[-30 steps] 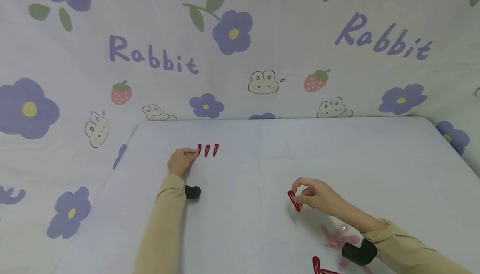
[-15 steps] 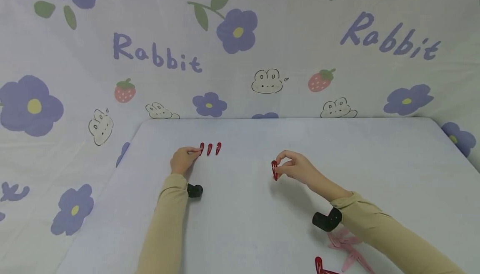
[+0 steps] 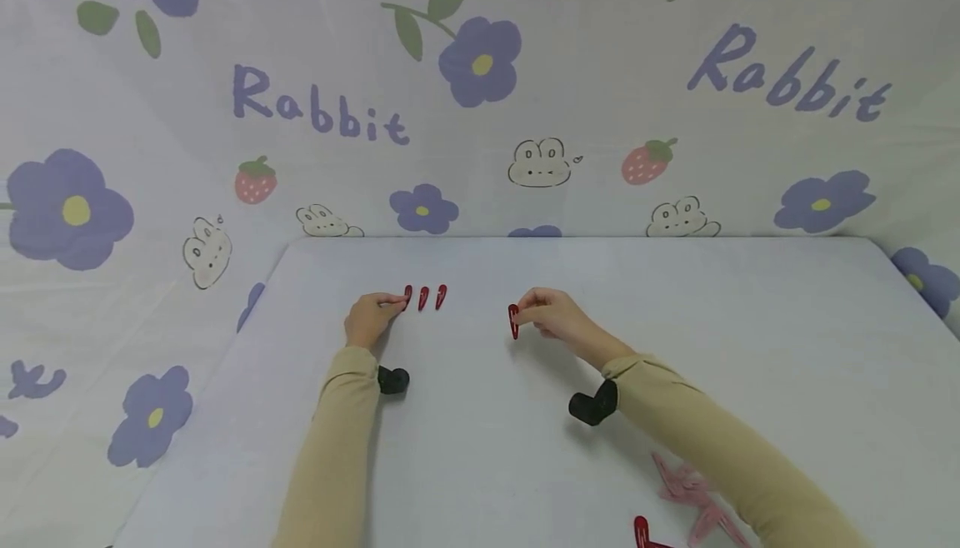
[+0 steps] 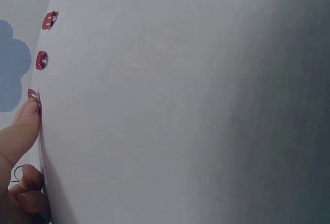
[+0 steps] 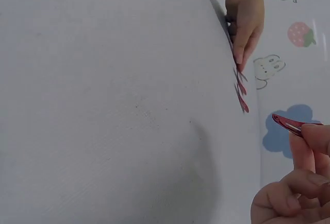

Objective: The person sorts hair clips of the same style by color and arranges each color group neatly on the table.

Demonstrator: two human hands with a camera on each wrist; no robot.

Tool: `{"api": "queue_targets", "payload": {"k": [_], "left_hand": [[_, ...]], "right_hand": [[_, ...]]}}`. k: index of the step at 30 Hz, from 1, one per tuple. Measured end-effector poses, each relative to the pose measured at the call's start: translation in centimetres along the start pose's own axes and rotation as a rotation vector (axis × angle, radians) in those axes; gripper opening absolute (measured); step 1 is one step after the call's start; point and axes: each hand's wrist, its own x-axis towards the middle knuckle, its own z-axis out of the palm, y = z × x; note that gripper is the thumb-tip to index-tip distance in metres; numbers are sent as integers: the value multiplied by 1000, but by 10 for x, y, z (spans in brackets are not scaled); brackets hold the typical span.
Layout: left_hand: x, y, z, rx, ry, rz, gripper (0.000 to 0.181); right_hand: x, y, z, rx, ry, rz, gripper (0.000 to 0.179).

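Three red snap hair clips stand in a short row at the back left of the table. My left hand (image 3: 369,319) pinches the leftmost clip (image 4: 32,94) between thumb and finger, covering part of it. Just right of it lie the middle clip (image 3: 423,298) and the right-hand clip (image 3: 441,296), untouched and apart. Between the thumb and forefinger of my right hand (image 3: 558,319) is another red hair clip (image 3: 513,321), held above the table to the right of the row. The right wrist view shows that held clip (image 5: 289,124) with its slotted side visible.
Near the front right, a heap of pink hair clips (image 3: 686,485) lies partly under my right forearm. More red clips (image 3: 641,531) are cut off by the bottom edge. A printed cloth (image 3: 465,156) hangs behind the white table (image 3: 480,448).
My right hand has carried its red clip leftward and toward the back, nearer the row. The left hand stays at the leftmost clip. The view has shifted slightly.
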Motion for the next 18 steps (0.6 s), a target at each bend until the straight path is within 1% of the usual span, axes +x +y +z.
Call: {"api": "queue_targets", "payload": {"k": [3, 6, 9, 12, 15, 18], "left_hand": [[2, -1, -1, 5, 10, -1, 26], [3, 0, -1, 12, 15, 1, 26], [3, 1, 0, 19, 13, 7, 26], [3, 0, 0, 23, 16, 0, 25], [2, -1, 0, 17, 14, -6, 25], [3, -2, -1, 0, 12, -10, 24]], "right_hand": [[12, -1, 6, 49, -11, -2, 10], [23, -1, 11, 68, -3, 1, 10], [33, -1, 17, 81, 22, 3, 9], [44, 1, 25, 91, 24, 6, 9], [54, 2, 33, 82, 33, 15, 8], [62, 1, 41, 39, 65, 24, 11]]}}
